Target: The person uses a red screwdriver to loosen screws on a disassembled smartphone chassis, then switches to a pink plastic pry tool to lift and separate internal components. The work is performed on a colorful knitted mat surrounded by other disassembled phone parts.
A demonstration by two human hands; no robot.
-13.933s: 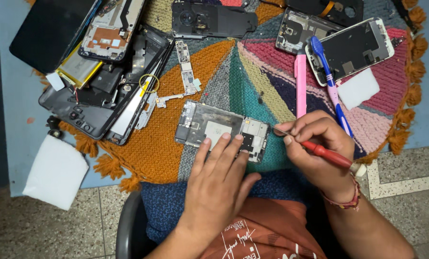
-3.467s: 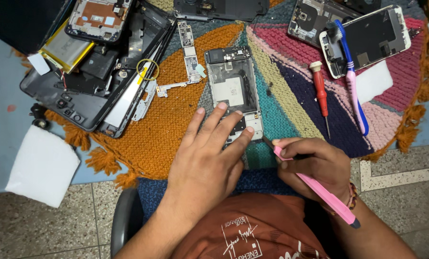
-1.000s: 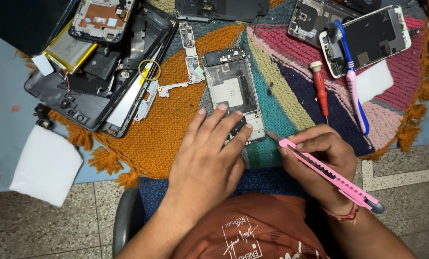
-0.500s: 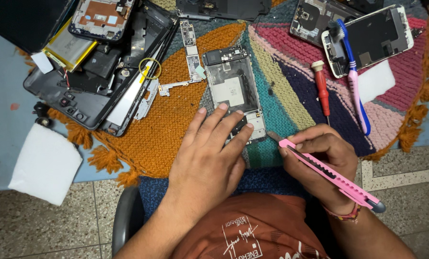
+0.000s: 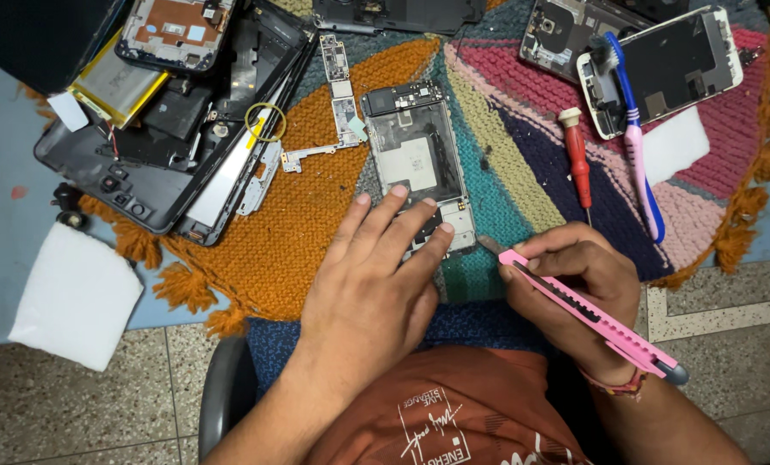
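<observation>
- Head view, the only one I have: the phone frame (image 5: pixel 417 164) lies flat on the knitted mat (image 5: pixel 299 250), mid-scene, long axis running near to far, its near end under the fingers
- My read on handling: light, thin and stiff but fragile; exposed boards and shields on top, so I'd press on the flat metal plate or grip the side rails, not the small parts at the far end
- It may slide a little on the wool if pushed sideways, so downward pressure looks like the safer hold
- Left hand (image 5: pixel 372 284): fingers spread and laid flat, fingertips (image 5: pixel 399 191) pressing the near end of the frame; nothing gripped, just pinning it down
- Right hand (image 5: pixel 574 280): closed around a pink utility knife (image 5: pixel 587 312), thumb and fingers wrapped on the front of the body, tail end sticking out to the near right
- Blade tip (image 5: pixel 488 245) sits just beside the frame's near right corner; I can't tell whether it touches
- Knife judged light and rigid, with a sharp thin blade that would snap if levered hard
- Right of the frame: a red screwdriver (image 5: pixel 578 164) and a blue toothbrush (image 5: pixel 634 146) lie on the mat, apart from both hands
- Far left: a pile of opened phone parts (image 5: pixel 170 129); near left: a white cloth (image 5: pixel 75 297)
</observation>
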